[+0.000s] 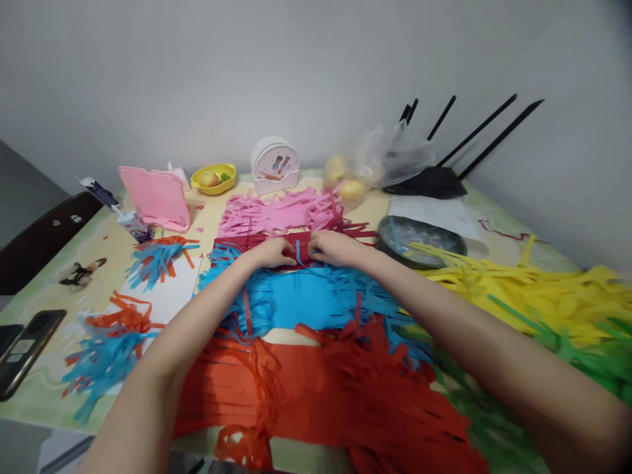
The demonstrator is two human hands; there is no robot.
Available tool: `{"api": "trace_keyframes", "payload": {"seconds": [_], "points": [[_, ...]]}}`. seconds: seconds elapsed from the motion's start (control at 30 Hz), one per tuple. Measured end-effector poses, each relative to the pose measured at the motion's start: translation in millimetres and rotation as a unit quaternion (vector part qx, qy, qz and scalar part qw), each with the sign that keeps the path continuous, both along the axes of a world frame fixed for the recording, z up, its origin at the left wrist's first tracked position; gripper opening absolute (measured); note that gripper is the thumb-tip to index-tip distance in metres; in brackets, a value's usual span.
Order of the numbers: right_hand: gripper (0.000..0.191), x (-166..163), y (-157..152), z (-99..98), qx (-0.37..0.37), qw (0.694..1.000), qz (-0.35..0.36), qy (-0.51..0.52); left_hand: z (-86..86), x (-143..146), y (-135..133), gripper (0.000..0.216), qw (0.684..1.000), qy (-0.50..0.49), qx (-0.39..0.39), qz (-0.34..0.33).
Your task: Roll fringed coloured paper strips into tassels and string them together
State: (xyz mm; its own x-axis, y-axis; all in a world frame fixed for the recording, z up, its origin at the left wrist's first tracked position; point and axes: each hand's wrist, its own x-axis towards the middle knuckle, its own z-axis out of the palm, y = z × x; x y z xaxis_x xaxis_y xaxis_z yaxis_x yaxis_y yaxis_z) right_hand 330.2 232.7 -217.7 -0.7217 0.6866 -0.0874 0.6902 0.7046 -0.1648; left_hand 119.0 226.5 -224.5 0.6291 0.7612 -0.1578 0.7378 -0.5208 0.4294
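My left hand (274, 252) and my right hand (336, 248) meet close together over a dark red fringed paper sheet (303, 245). The fingers of both are curled onto its plain middle band, with a narrow blue strip (298, 251) between them; the fingertips are partly hidden. Just nearer to me lies a blue fringed paper sheet (303, 301), and closest is an orange-red fringed sheet (301, 388). Beyond the hands rests a pink fringed sheet (284, 214).
Yellow (543, 296) and green paper strips (548, 342) heap at the right, by a dark oval dish (419, 240). A black router (427, 182) stands behind. At left are blue-orange tassels (106, 349), a phone (32, 349) and a pink tablet case (155, 197).
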Motion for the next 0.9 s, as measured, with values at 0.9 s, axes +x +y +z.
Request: {"api": "trace_keyframes", "payload": {"seconds": [0.9], "points": [[0.007, -9.2, 11.3, -1.4, -0.001, 0.999, -0.051, 0.008, 10.9, -0.5, -2.7, 0.030, 0.998, 0.013, -0.032, 0.044]]}}
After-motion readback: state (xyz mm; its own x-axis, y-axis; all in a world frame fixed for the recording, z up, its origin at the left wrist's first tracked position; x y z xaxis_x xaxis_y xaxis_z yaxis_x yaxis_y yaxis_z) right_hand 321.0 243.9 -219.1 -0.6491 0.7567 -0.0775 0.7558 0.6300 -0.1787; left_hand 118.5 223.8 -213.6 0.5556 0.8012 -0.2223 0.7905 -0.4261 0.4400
